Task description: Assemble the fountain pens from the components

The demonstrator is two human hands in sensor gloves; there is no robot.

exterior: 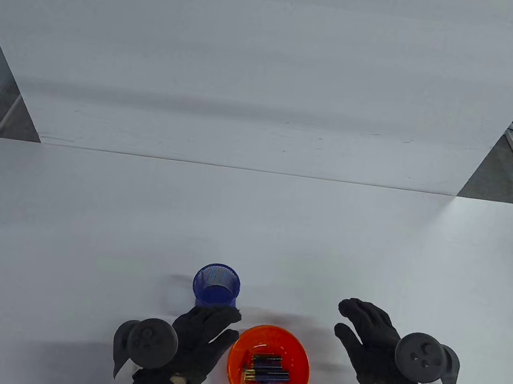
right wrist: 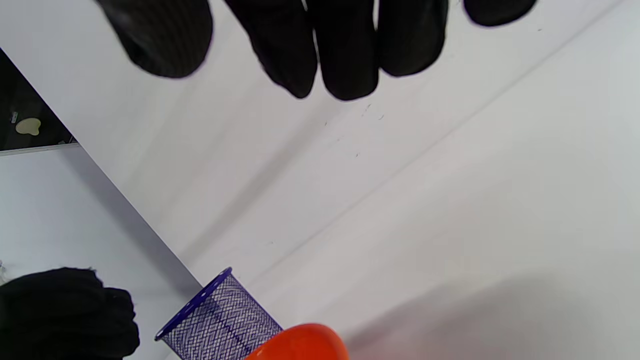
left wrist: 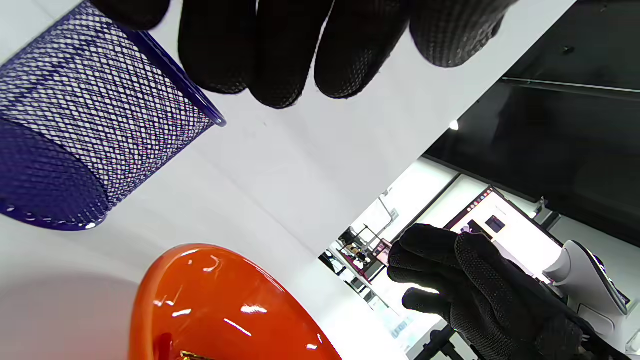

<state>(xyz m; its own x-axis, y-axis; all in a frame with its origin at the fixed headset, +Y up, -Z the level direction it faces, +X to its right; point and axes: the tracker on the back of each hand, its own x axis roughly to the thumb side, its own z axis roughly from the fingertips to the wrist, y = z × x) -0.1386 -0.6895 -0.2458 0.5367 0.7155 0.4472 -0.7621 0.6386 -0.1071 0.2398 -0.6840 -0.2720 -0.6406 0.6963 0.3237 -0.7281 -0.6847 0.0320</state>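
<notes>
Orange bowl holds the pen components, beside a blue mesh cup. Left hand and right hand hover with fingers spread, holding nothing. Likely hazard: a careless reach could tip the light bowl, scattering parts.
</notes>
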